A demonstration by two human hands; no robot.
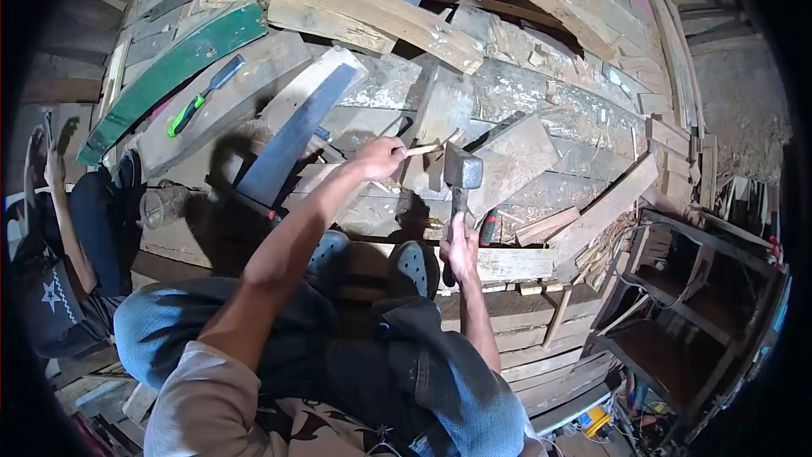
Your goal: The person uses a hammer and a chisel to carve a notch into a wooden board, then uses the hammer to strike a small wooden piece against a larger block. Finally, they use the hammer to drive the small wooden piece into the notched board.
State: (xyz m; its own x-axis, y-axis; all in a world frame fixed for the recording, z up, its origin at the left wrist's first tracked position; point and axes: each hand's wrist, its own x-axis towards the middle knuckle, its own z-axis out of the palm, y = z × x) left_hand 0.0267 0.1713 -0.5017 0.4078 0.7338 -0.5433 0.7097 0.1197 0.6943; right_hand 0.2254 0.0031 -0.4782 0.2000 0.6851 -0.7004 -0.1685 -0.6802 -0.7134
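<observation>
My left hand (380, 159) is closed around a thin, pale stick of wood (423, 150), which points right over a board (444, 106). In my right hand (461, 252) is a hammer (463, 169), gripped by its handle with the heavy metal head upward, close to the stick's end. Beside the hammer lies a tool with a red and dark handle (488, 227). Left of my left forearm, a hand saw (298, 131) rests on a light board. Farther left, a chisel with a green handle (186, 114) lies on a plank.
A green curved board (182, 76) and long planks (338, 0) lie at the back. A clear cup (162, 206) stands at left, near another person (72, 228). A dark metal-framed stand (677, 296) is at right. Wood chips are scattered over the boards.
</observation>
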